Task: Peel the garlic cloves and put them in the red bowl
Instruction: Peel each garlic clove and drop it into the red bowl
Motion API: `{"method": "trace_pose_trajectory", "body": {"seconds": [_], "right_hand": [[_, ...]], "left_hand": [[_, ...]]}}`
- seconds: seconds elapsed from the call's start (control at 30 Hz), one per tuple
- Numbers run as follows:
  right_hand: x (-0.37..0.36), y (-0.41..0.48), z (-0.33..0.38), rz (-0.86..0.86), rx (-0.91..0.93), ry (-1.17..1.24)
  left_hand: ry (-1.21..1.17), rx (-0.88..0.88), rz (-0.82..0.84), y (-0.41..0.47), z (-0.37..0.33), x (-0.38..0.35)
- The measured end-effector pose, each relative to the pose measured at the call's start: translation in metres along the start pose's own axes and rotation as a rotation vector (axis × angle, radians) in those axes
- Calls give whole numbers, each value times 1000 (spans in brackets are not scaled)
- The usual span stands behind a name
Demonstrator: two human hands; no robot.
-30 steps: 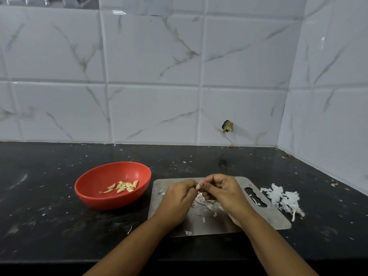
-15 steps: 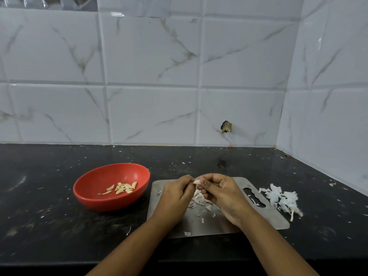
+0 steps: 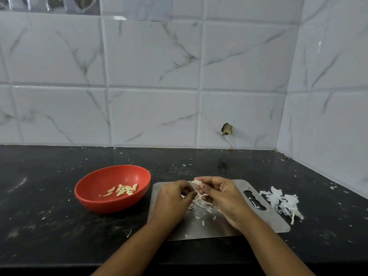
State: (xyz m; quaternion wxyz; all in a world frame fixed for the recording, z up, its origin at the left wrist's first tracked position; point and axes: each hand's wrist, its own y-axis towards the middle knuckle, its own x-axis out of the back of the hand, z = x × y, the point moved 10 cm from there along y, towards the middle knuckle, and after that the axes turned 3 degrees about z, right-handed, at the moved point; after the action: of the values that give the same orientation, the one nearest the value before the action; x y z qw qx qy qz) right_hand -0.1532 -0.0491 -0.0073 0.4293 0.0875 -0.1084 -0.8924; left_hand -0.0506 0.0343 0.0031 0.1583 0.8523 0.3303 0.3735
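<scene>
Head view: right hand [image 3: 225, 198] pinches one garlic clove [image 3: 197, 183]; left hand [image 3: 171, 200] curled beside it, grasp unclear. One red bowl [image 3: 95, 204], left, holds about ten peeled cloves [image 3: 123, 190].

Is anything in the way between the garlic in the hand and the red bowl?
Only the person's own left hand, which sits on the bowl side of the garlic clove pinched by the right hand. Past it is just counter, and the red bowl is open on top.
</scene>
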Motion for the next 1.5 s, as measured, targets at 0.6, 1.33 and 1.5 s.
{"method": "trace_pose_trajectory", "body": {"seconds": [0.6, 1.33, 1.5], "right_hand": [[4, 1, 2, -49, 35, -81], [4, -2, 2, -44, 18, -96], [3, -2, 1, -41, 11, -81]], "left_hand": [[-270, -46, -158, -2, -4, 23], [-155, -84, -146, -3, -6, 21], [-216, -60, -147, -4, -5, 22]]}}
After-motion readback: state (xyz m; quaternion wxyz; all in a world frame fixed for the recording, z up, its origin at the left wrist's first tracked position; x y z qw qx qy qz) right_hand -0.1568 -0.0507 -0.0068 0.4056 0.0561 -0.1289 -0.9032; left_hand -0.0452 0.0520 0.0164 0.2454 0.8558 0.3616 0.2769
